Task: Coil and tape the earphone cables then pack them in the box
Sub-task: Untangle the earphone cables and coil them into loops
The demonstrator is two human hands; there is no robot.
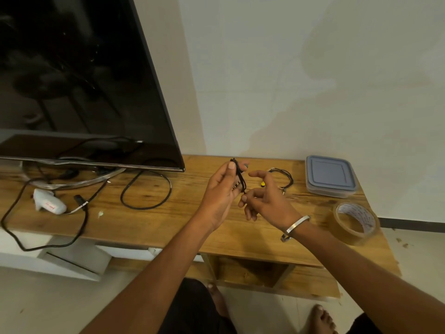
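I see the counter (pixel 240 227) running left to right, with the lidded box (pixel 330 175) at its far right and the tape roll (pixel 355 222) nearer, both well apart from my hands. A second earphone cable (pixel 283 177) lies loose just left of the box. My left hand (pixel 220 191) holds 1 black earphone cable (pixel 239 175) bunched upright, thumb pressed against the loops. My right hand (pixel 265 201) pinches the trailing end just below, its other fingers loosely spread. I judge the coiling is nearly done; I should keep the loops even and snug, tuck the tail, then reach for tape without loosening the left grip.
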